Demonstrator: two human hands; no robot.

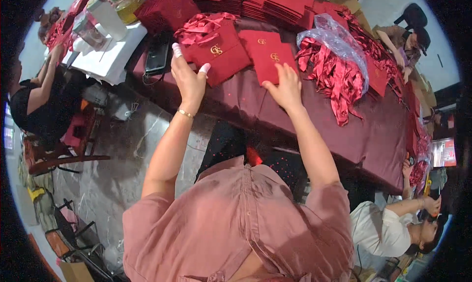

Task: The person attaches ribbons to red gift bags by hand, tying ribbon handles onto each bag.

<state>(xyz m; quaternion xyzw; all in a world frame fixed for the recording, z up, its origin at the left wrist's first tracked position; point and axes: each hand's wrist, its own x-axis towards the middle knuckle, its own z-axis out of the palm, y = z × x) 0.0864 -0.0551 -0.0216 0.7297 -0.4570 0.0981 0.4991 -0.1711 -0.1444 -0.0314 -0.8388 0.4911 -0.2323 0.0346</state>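
Note:
My left hand [189,85] is open, its thumb and index finger spread, with white covers on those fingertips. The thumb reaches over the lower left edge of a flat red paper bag [226,60] with a gold emblem. My right hand [286,89] lies with fingers stretched over the lower corner of another flat red bag [265,68], its thumb at the bottom edge. A further red bag [255,36] partly shows beneath or behind that one. Red ribbons [204,26] lie just behind the left bag.
A clear plastic bag [330,29] spills red ribbons [334,80] on the right of the dark red tablecloth [373,134]. Stacked red bags [282,9] line the back. A phone [157,53], jars [125,4] and a white cloth [105,60] are left. Other people sit around.

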